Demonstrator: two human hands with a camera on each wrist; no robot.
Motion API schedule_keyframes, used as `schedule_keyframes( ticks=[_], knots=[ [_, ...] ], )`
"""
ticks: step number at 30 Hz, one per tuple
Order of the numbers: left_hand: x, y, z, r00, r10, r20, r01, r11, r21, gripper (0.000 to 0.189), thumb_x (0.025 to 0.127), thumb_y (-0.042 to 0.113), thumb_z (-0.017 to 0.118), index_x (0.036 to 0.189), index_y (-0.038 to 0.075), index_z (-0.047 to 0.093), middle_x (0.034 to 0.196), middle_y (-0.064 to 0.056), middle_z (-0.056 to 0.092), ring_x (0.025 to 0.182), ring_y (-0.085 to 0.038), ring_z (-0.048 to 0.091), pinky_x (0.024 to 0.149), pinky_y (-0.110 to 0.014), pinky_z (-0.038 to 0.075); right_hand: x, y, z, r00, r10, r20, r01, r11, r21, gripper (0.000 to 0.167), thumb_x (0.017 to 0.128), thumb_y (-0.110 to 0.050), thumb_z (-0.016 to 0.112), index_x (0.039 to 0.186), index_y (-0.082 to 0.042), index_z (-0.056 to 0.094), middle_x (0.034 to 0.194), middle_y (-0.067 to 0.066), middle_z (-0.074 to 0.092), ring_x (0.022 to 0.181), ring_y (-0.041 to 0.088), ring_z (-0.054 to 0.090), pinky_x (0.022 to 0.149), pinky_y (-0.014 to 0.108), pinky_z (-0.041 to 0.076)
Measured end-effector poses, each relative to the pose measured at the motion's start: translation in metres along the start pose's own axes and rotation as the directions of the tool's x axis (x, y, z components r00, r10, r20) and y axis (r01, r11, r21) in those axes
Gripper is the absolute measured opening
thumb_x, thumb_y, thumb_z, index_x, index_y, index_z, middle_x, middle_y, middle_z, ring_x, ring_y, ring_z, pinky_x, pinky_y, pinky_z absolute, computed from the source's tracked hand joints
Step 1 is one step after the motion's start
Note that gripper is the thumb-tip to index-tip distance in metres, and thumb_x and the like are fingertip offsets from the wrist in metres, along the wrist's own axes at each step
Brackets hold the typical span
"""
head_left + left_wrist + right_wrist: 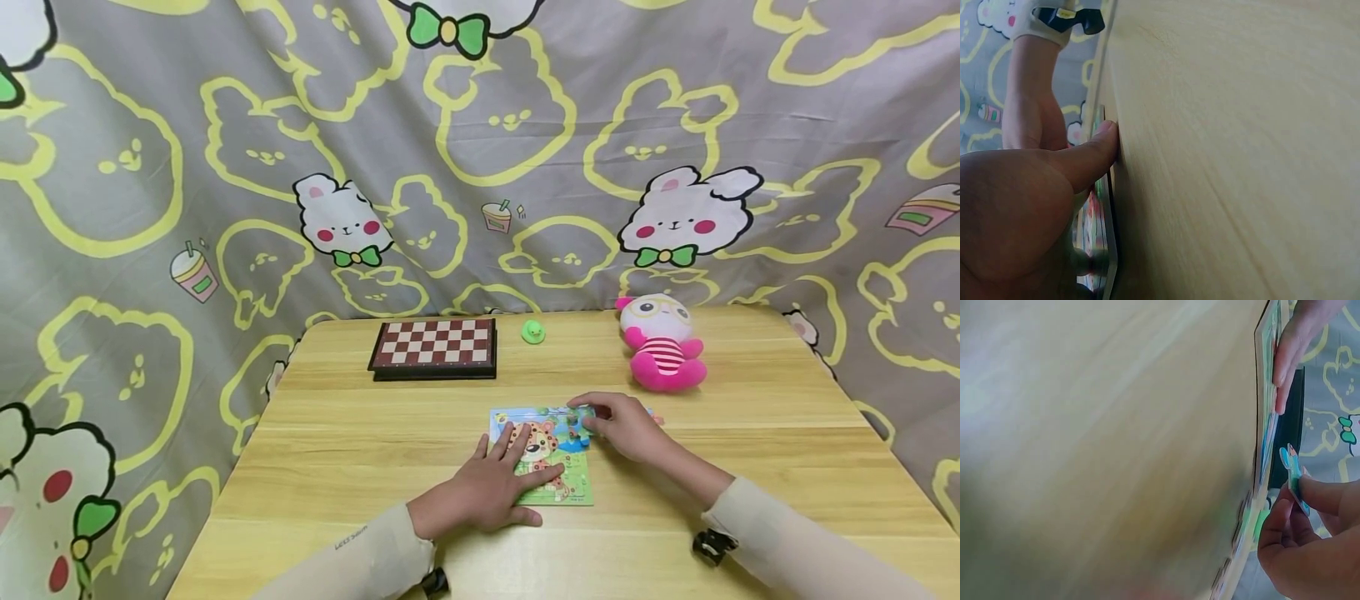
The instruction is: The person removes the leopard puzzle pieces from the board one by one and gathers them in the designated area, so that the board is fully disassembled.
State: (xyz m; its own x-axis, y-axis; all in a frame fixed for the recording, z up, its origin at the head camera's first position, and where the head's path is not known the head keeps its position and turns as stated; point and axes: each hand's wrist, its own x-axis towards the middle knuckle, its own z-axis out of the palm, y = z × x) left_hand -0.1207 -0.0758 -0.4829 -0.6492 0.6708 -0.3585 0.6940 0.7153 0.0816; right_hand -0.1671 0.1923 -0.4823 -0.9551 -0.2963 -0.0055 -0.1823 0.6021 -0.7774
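A jigsaw puzzle (pixel 577 493) with a spotted cartoon animal on blue and green lies on the table. My left hand (pixel 487 492) rests on it with fingers spread, and in the left wrist view the thumb reaches over the board's near edge. Above the puzzle's upper right corner is my right hand (pixel 622 427). Its thumb and fingers pinch a small blue-and-green puzzle piece (pixel 1294 478), held tilted off the board. Several loose puzzle pieces (pixel 1241 520) lie on the table beside the board, mostly hidden behind the right hand in the head view.
A folded chessboard (pixel 435 343) lies at the back left of the wooden table (pixel 337 450). Near the back edge sits a small green duck toy (pixel 533 332). A pink-and-white plush toy (pixel 663 346) stands at the back right. Patterned cloth (pixel 465 208) hangs behind the table.
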Motion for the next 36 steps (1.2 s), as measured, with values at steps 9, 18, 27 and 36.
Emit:
schedule_keyframes(
  ticks=[9, 18, 27, 36],
  knots=[
    [-0.001, 0.0, 0.0, 1.0, 0.001, 0.004, -0.001, 1.0, -0.005, 0.073, 0.097, 0.074, 0.041, 0.159, 0.059, 0.005, 0.173, -0.015, -0.005, 0.158, -0.042, 0.0, 0.121, -0.066, 0.021, -0.008, 0.009, -0.014, 0.999, 0.04, -0.017, -0.039, 0.998, 0.043, 0.028, 0.098, -0.003, 0.068, 0.125, -0.011, 0.073, 0.079, 0.005, 0.057, 0.066, 0.019, 0.056, 0.056, 0.028, 0.051],
    [-0.001, 0.0, 0.0, 1.0, 0.002, 0.004, -0.002, 1.0, -0.011, 0.073, 0.097, 0.073, 0.042, 0.159, 0.059, 0.005, 0.173, -0.015, -0.005, 0.158, -0.042, -0.001, 0.121, -0.065, 0.02, -0.019, 0.02, -0.032, 0.997, 0.026, -0.066, -0.025, 0.999, 0.021, 0.025, 0.096, -0.001, 0.069, 0.12, -0.006, 0.071, 0.078, 0.004, 0.055, 0.063, 0.016, 0.054, 0.055, 0.027, 0.05],
    [-0.001, 0.0, 0.0, 1.0, 0.003, 0.003, -0.003, 1.0, -0.009, 0.074, 0.097, 0.073, 0.042, 0.159, 0.058, 0.006, 0.173, -0.015, -0.006, 0.158, -0.042, 0.0, 0.121, -0.065, 0.02, -0.033, 0.031, -0.048, 0.995, 0.065, -0.078, -0.061, 0.997, 0.051, 0.027, 0.095, -0.004, 0.073, 0.121, -0.003, 0.067, 0.081, 0.006, 0.059, 0.063, 0.016, 0.053, 0.054, 0.027, 0.048],
    [-0.001, 0.0, -0.001, 1.0, 0.002, 0.004, -0.002, 1.0, -0.025, 0.074, 0.097, 0.072, 0.043, 0.159, 0.059, 0.006, 0.173, -0.015, -0.006, 0.158, -0.042, 0.0, 0.121, -0.066, 0.02, -0.048, 0.047, -0.066, 0.989, 0.119, -0.088, -0.109, 0.988, 0.111, 0.026, 0.097, -0.004, 0.069, 0.122, -0.001, 0.06, 0.088, 0.011, 0.066, 0.066, 0.022, 0.061, 0.054, 0.032, 0.052]
  ],
)
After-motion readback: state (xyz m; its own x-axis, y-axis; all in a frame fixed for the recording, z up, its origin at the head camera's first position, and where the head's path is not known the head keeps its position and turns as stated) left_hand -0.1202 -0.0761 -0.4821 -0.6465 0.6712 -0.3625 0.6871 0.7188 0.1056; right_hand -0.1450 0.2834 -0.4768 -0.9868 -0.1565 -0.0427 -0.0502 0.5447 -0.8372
